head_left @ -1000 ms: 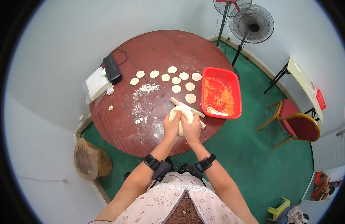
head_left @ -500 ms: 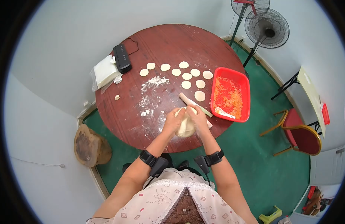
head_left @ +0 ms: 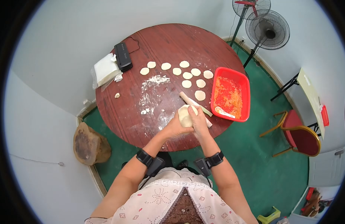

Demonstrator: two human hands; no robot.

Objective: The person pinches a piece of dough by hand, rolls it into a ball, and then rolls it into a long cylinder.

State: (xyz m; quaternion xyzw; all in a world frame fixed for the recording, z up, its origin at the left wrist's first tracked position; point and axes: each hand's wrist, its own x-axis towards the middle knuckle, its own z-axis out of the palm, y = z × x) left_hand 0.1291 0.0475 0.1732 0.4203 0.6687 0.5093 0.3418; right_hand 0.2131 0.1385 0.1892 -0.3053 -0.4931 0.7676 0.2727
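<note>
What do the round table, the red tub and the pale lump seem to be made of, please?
Round table: probably wood or wood-look laminate, smooth-looking, with streaky reddish-brown grain. Red tub: likely plastic, smooth, given its even colour and rounded rim. Pale lump: apparently dough, matte, rounded, soft-looking, with white powder scattered nearby.

Dough (head_left: pixel 185 116), earlier hanging toward 6 o'clock, now gathered into a rounder lump, left hand (head_left: pixel 176 127) shifted from its 10 o'clock side to 7 o'clock.
</note>
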